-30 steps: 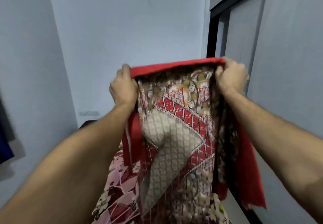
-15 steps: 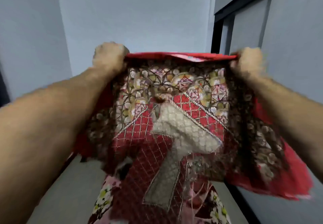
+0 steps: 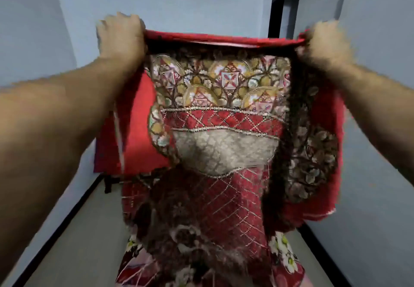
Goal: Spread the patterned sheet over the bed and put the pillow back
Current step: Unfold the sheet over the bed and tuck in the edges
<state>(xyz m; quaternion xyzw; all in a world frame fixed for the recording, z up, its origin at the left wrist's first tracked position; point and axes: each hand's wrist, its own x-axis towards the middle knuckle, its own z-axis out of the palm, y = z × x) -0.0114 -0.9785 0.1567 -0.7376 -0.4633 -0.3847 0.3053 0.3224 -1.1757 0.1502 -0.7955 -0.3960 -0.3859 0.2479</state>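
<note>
Both hands grip the patterned sheet by its red top edge. The left hand is at upper left, the right hand at upper right, and the sheet hangs between them.

Sheet between raised hands — wall behind

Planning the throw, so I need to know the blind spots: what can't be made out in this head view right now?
- Pillow: not seen anywhere; the raised red-bordered patterned sheet fills the middle of the head view.
- Fingers of the left hand and right hand: motion-blurred, curled over the sheet's top edge.
- Sheet's lower end: cut off by the frame's bottom edge.
- Pink floral fabric: mostly behind the sheet.
</note>
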